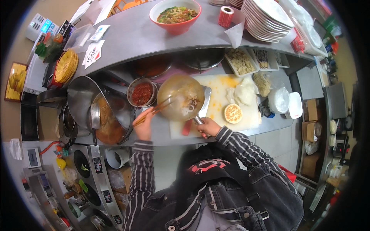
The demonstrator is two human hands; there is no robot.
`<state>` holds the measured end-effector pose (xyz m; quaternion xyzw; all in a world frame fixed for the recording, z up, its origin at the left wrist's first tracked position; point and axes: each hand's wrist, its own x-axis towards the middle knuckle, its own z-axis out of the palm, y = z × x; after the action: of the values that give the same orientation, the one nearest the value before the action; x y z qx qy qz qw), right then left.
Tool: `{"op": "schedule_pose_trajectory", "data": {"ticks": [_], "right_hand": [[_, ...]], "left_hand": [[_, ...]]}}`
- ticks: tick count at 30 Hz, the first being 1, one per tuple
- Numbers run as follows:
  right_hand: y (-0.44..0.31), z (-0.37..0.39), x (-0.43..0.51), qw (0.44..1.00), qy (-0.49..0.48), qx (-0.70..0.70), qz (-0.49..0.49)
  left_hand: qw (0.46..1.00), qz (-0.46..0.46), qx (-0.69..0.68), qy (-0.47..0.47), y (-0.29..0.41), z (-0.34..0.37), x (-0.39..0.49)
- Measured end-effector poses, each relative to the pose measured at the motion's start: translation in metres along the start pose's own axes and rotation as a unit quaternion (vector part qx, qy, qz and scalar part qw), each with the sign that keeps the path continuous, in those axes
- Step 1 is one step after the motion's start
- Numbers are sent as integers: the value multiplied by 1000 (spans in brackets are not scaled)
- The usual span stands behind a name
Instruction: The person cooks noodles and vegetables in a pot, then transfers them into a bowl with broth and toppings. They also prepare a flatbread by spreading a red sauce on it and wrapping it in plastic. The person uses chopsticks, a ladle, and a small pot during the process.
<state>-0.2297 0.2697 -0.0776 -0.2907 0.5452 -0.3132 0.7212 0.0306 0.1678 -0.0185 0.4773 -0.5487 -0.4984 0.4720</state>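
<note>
My left hand (143, 124) grips a pair of wooden chopsticks (162, 106), whose tips reach into a round strainer (170, 86). Some food, too blurred to name, lies in the strainer. My right hand (209, 127) is closed around its metal handle (198, 119). The strainer hangs over a white cutting board (215, 127) stained orange. Partly hidden beneath it is a wide metal blade (207, 99), apparently a cleaver. A round browned flatbread (233, 113) lies on the board beside crumpled clear plastic bags (245, 91). A container of red chili paste (141, 93) stands left of the strainer.
A large pot of brown broth (108, 131), with a ladle (95, 115) at it, stands left. On the raised counter are a red bowl of noodle soup (175, 17) and stacked plates (267, 20). Food tubs (242, 62) sit under the shelf. Induction hobs (82, 164) are lower left.
</note>
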Motion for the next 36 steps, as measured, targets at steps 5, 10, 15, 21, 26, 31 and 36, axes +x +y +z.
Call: {"op": "schedule_pose_trajectory", "data": {"ticks": [5, 10, 15, 21, 26, 31, 36], "right_hand": [[4, 4, 3, 997, 52, -53, -7], [4, 2, -15, 1000, 9, -20, -10], [2, -4, -12, 998, 29, -57, 24], [14, -4, -5, 999, 0, -31, 28], [12, -2, -1, 995, 69, -58, -41], [12, -4, -2, 1000, 8, -24, -4], [11, -6, -1, 995, 86, -46, -37]], "left_hand": [[996, 25, 12, -90, -2, 7, -13], [995, -46, -41, 79, 2, 0, -16], [997, -19, 11, -75, 0, 4, -12], [998, 3, -30, -62, 4, 1, -13], [991, -84, 105, -12, 6, -4, -20], [998, -25, -55, 32, -15, -7, -19], [1000, -10, -9, -3, -22, -7, -7]]}}
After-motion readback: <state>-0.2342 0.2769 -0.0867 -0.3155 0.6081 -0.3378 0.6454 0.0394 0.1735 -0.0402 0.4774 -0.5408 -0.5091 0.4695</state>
